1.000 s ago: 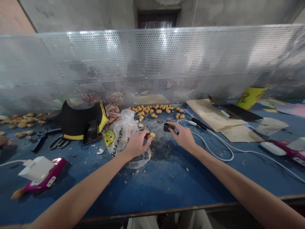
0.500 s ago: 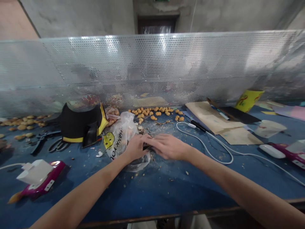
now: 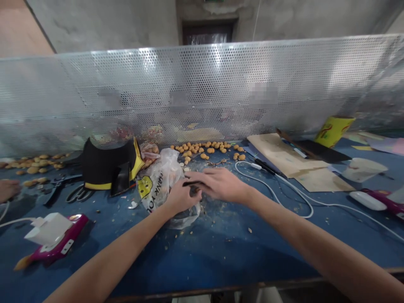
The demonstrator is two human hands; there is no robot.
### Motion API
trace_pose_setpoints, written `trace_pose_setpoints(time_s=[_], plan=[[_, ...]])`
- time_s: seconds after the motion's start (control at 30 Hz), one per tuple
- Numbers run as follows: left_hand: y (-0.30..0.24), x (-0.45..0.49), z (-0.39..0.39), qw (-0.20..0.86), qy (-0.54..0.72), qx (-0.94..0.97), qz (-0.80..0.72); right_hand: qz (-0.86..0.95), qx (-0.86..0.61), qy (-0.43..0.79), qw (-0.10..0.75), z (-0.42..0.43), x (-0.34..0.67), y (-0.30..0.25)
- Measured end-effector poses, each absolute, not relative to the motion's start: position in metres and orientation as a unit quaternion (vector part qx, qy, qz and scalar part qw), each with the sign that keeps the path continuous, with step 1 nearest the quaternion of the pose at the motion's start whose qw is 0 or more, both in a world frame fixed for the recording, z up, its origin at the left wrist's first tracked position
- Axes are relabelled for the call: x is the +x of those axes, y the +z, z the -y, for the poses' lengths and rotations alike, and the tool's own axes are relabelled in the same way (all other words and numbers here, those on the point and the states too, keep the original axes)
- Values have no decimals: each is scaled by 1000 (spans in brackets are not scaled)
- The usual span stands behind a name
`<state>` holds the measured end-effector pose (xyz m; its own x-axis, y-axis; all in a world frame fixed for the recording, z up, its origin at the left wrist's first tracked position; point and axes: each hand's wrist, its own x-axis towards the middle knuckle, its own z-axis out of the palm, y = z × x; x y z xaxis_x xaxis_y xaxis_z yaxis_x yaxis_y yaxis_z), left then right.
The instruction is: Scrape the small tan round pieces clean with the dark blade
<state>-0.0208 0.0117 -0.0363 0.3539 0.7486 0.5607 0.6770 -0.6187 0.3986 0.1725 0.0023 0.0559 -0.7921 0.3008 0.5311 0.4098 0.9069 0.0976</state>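
Observation:
Over the plastic bag [image 3: 164, 168] with a yellow smiley and "THANK YOU" print, my left hand [image 3: 182, 197] is closed, its thumb sticking out toward the right. My right hand [image 3: 221, 185] reaches across from the other side, fingers bent together over the left fingertips. Between the hands shows a thin dark brown piece [image 3: 193, 184]; its kind cannot be made out, and the fingers hide most of it. Crumbs and bits of shell or twig lie on the blue table [image 3: 221, 252] around the bag. Peanuts [image 3: 202, 148] are scattered just behind it.
Left stand a black and yellow holder [image 3: 105, 164], scissors [image 3: 80, 192] and a purple glue gun [image 3: 59, 244] with a white plug. Another person's hand [image 3: 9, 189] is at the left edge. Right are cardboard [image 3: 284, 158], a white cable [image 3: 271, 189] and a yellow cup [image 3: 334, 130]. A perforated metal screen [image 3: 202, 92] stands behind.
My right hand has shifted slightly up and left over the left hand. The dark piece between them shows more. Another person's hand has come in at the left edge.

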Motion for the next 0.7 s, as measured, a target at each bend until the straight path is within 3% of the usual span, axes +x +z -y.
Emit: trace_pose_setpoints(time_s=[0.27,0.57,0.7], plan=[[-28,-19,-10,15,287,852,-438,890,-362,-106,256,-38,230,3],[-30,-20,-9,28,302,841,-447,880,-344,-13,327,-40,228,-11],[-29,-19,-9,27,312,838,-446,835,-414,64,357,-33,220,-12]])
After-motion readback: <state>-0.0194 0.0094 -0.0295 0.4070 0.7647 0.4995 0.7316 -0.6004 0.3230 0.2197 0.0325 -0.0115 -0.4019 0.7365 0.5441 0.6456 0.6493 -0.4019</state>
